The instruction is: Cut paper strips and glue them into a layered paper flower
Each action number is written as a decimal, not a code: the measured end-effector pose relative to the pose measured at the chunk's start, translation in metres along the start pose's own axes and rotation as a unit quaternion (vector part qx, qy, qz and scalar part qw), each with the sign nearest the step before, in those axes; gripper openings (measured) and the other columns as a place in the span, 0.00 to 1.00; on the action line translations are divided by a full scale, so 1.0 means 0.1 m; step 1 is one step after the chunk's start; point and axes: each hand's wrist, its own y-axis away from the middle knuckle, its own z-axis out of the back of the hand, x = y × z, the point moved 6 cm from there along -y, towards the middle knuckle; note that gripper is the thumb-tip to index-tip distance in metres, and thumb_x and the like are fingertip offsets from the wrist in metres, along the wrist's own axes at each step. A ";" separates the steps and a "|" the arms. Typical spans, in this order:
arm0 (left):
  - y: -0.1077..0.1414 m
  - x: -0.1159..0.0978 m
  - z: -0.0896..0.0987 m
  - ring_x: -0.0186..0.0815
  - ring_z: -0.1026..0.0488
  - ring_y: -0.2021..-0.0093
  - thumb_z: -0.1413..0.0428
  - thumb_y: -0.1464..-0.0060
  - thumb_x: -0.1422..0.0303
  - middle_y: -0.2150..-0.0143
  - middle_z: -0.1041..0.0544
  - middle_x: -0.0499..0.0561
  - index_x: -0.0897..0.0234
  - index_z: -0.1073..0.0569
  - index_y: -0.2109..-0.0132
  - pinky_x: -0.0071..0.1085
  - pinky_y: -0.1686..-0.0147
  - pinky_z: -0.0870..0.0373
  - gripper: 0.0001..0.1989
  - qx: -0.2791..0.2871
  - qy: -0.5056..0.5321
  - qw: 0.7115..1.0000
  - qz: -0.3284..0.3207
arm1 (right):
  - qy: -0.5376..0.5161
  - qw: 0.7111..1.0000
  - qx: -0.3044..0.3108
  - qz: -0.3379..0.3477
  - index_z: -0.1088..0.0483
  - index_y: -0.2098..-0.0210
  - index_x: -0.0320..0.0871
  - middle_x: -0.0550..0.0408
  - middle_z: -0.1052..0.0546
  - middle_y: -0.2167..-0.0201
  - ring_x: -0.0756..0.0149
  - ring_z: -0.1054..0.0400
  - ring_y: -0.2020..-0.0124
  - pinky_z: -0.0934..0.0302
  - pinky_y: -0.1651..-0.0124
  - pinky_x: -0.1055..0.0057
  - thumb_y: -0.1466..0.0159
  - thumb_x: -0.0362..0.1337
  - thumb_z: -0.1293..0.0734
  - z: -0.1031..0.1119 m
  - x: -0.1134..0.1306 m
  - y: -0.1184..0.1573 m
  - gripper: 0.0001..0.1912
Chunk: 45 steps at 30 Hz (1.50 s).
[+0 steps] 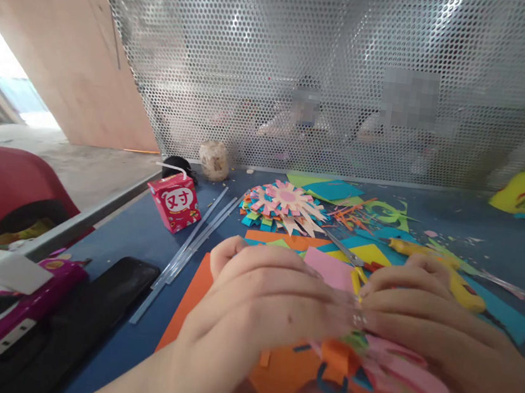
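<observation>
Low in the middle, over an orange paper sheet [185,314], is a partly hidden paper rosette [406,370] made of pink, orange, green and blue strip loops. My left hand [249,303] is closed on it from the left, fingertips at its upper edge. My right hand [438,326] pinches it from the right, and the two hands' fingertips meet. Motion blurs the fingers, and the rosette's centre is covered by them. Just beyond lie scissors [349,252] with a pink paper piece [330,267]. A yellow glue gun [464,288] is behind my right hand.
Finished layered rosettes [285,202] and paper scraps [356,214] lie farther back. To the left are clear glue sticks [200,237], a red drink box [175,202], a jar [214,160], a black phone [131,276] and a purple device [65,281]. A perforated metal screen [261,50] stands behind.
</observation>
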 end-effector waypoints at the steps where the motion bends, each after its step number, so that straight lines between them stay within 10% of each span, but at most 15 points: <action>1: 0.01 0.04 -0.01 0.35 0.29 0.56 0.39 0.57 0.75 0.59 0.23 0.48 0.62 0.32 0.52 0.33 0.50 0.36 0.22 -0.011 0.027 0.999 0.023 | -0.015 1.000 0.009 0.004 0.30 0.65 0.52 0.63 0.22 0.70 0.70 0.30 0.64 0.42 0.54 0.72 0.37 0.41 0.38 -0.03 -0.01 0.01 0.06; 8: 0.12 0.48 -0.07 0.33 0.29 0.54 0.47 0.44 0.71 0.56 0.25 0.49 0.59 0.32 0.52 0.28 0.54 0.33 0.12 -0.084 0.202 0.926 0.306 | -0.128 0.988 -0.030 -0.086 0.31 0.62 0.52 0.60 0.25 0.69 0.68 0.31 0.63 0.36 0.62 0.71 0.40 0.35 0.35 -0.16 -0.16 0.03 0.07; 13: 0.10 0.61 -0.15 0.28 0.28 0.59 0.45 0.46 0.66 0.61 0.23 0.47 0.61 0.26 0.59 0.21 0.59 0.31 0.08 -0.077 0.272 0.882 0.376 | -0.164 0.970 0.010 -0.182 0.28 0.62 0.58 0.64 0.22 0.64 0.68 0.29 0.61 0.35 0.56 0.71 0.42 0.38 0.33 -0.30 -0.28 0.08 0.09; 31: 0.14 0.74 -0.12 0.31 0.26 0.66 0.42 0.50 0.68 0.69 0.22 0.48 0.65 0.26 0.66 0.26 0.65 0.29 0.05 -0.060 0.189 0.916 0.348 | -0.163 0.925 0.079 -0.333 0.31 0.73 0.47 0.54 0.24 0.67 0.57 0.30 0.58 0.37 0.52 0.59 0.46 0.47 0.34 -0.44 -0.43 0.20 0.10; 45: 0.15 0.81 -0.11 0.34 0.25 0.65 0.41 0.51 0.68 0.67 0.21 0.51 0.65 0.24 0.67 0.30 0.63 0.29 0.05 -0.026 0.122 0.932 0.339 | -0.168 0.932 0.094 -0.306 0.30 0.71 0.46 0.54 0.24 0.68 0.60 0.31 0.62 0.35 0.56 0.62 0.44 0.45 0.34 -0.45 -0.41 0.18 0.09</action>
